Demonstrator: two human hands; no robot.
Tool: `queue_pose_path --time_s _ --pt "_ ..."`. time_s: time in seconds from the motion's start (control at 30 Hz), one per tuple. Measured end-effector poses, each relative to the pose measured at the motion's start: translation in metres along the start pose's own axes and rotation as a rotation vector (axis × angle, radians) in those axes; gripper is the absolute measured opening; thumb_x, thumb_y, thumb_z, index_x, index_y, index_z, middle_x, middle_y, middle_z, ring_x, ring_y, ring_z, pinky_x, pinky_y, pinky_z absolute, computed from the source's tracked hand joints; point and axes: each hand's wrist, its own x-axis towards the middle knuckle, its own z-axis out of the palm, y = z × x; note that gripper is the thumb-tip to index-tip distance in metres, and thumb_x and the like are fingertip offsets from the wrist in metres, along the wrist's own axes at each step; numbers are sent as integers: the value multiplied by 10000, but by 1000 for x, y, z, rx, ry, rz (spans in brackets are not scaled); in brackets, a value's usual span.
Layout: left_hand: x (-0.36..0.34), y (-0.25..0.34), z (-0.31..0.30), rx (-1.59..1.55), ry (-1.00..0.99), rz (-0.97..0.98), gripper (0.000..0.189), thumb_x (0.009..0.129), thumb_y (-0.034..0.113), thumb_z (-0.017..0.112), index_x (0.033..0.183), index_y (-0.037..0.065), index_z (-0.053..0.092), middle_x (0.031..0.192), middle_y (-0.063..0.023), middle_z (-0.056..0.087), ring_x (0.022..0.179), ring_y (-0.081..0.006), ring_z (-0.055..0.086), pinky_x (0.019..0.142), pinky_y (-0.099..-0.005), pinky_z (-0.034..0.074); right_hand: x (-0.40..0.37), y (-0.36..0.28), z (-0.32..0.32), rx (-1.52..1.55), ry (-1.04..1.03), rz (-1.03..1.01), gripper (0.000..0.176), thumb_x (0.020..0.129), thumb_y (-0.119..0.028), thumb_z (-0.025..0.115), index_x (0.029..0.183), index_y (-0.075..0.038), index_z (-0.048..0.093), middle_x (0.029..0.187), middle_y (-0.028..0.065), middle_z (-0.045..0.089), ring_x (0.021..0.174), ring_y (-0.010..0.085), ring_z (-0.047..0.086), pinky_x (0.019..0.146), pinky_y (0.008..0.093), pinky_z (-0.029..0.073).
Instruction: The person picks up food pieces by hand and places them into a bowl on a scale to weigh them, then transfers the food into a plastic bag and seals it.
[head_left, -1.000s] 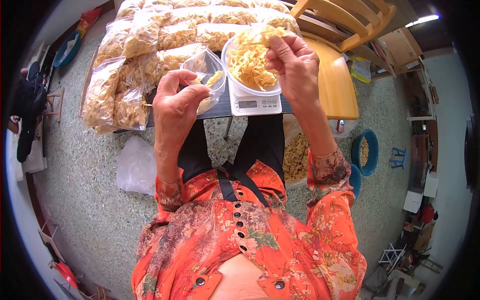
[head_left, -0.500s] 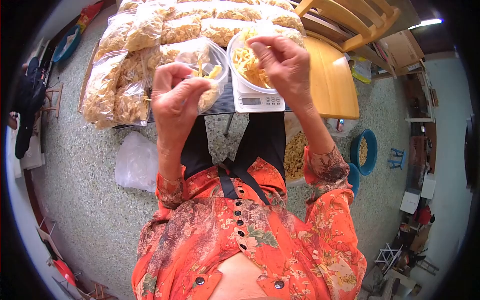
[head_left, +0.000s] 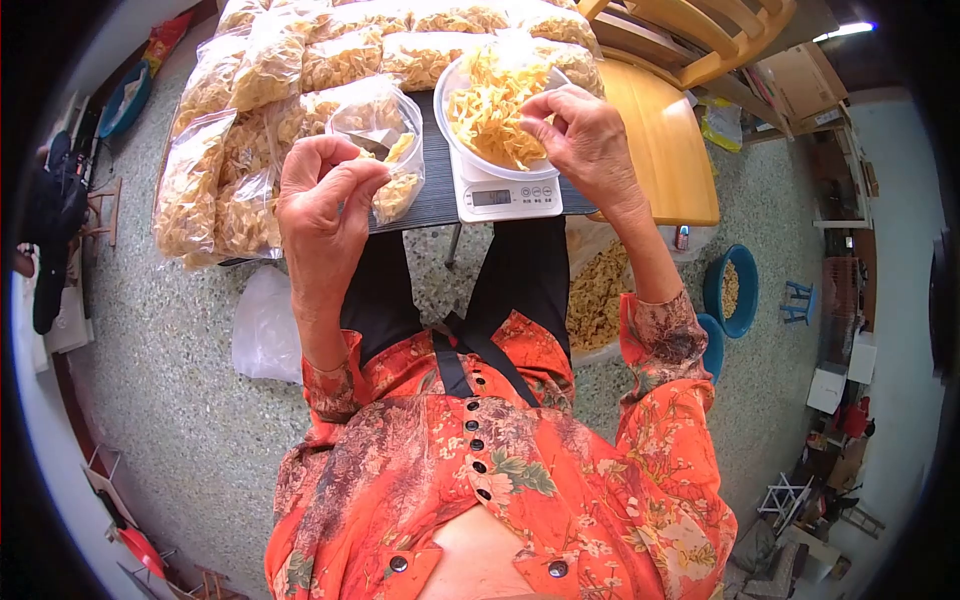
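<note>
A clear bowl heaped with yellow dried strips (head_left: pixel 492 108) rests on a white digital scale (head_left: pixel 509 198) at the table's front edge. My right hand (head_left: pixel 588 145) is over the bowl's right rim, thumb and fingertips pinched together; what they hold, if anything, is too small to tell. To the left, a round clear container (head_left: pixel 402 190) has a few strips in it. My left hand (head_left: pixel 330 205) is at its left side, thumb and fingers pressed together near a small piece that I cannot make out well.
Filled clear bags (head_left: pixel 190 190) cover the table's left and back. A wooden chair (head_left: pixel 650 140) stands at the right. On the floor are a white plastic bag (head_left: pixel 266 330), a tub of dried pieces (head_left: pixel 600 300) and a blue basin (head_left: pixel 742 318).
My left hand has moved left and slightly down. My right hand has shifted right and down from over the strips to the bowl's rim. The whole view has shifted slightly.
</note>
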Motion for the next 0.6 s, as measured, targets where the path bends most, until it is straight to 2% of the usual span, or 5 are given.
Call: queue_pose_path --time_s 0.07,0.27,0.5,0.57,0.6 --pt "0 1 0 9 -6 -2 149 788 -52 778 925 -3 745 972 -59 586 905 -169 609 774 -285 517 -5 -5 -3 -244 -89 4 170 825 -166 763 932 -39 726 880 131 668 802 311 676 754 398 543" --pt "1 0 7 8 -39 -13 141 799 -61 766 926 -4 741 977 -62 591 893 -169 614 769 -288 518 -13 6 5 -367 -138 -9 180 810 -187 768 921 -55 719 923 135 650 851 334 676 778 428 546" --pt "1 1 7 33 -51 -6 130 802 -65 759 917 -12 730 978 -64 594 887 -164 620 765 -282 520 -11 6 -5 -245 -126 0 156 806 -154 768 903 -51 703 880 144 649 832 344 662 757 421 536" --pt "1 1 8 22 -46 -7 128 801 -65 759 914 -13 729 980 -64 594 887 -165 621 762 -282 520 -9 13 -8 -141 -16 -80 138 844 -146 762 901 -39 694 834 104 673 769 277 677 699 382 537" --pt "1 1 9 25 -51 -2 126 800 -64 760 911 -14 729 982 -64 595 888 -164 623 760 -281 521 -9 14 -10 -143 -13 -79 138 844 -146 762 901 -39 694 834 104 673 769 277 677 699 382 537"
